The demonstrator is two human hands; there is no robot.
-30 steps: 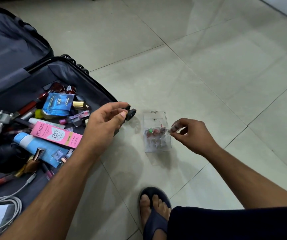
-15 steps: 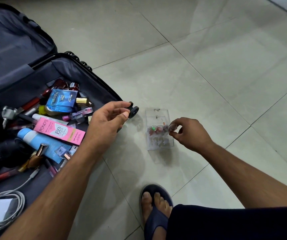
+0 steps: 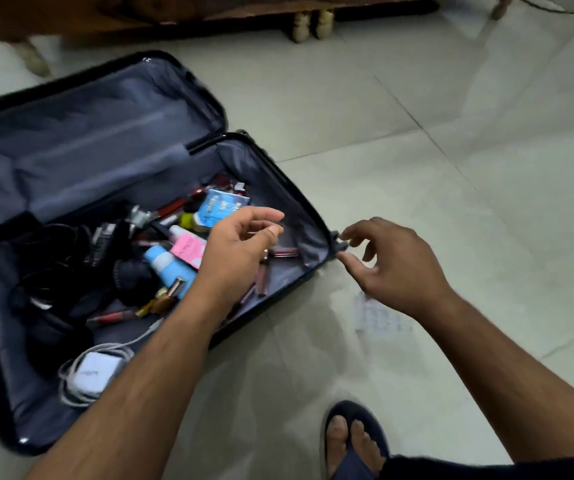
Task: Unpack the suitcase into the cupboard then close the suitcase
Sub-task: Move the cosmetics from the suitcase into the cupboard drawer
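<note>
The black suitcase (image 3: 271, 174) lies open on the tiled floor, its near half full of cosmetics, among them a blue sachet (image 3: 221, 204), a pink box (image 3: 188, 249) and a light blue tube (image 3: 166, 266). A white charger (image 3: 93, 374) with its cable sits at the near end. My left hand (image 3: 240, 244) hovers over the cosmetics with loosely curled fingers and holds nothing. My right hand (image 3: 393, 265) hangs just beyond the suitcase's right rim, fingers spread and empty. The clear plastic box (image 3: 381, 317) lies blurred on the floor under my right wrist.
A wooden cupboard (image 3: 174, 12) on short legs stands along the far edge of the floor. My foot in a dark sandal (image 3: 351, 441) rests at the bottom. Black cables and dark items fill the suitcase's left side.
My right hand has let go of the small item at the clear box and moved left toward the suitcase. My left hand moved over the cosmetics. The view swung up and left.
</note>
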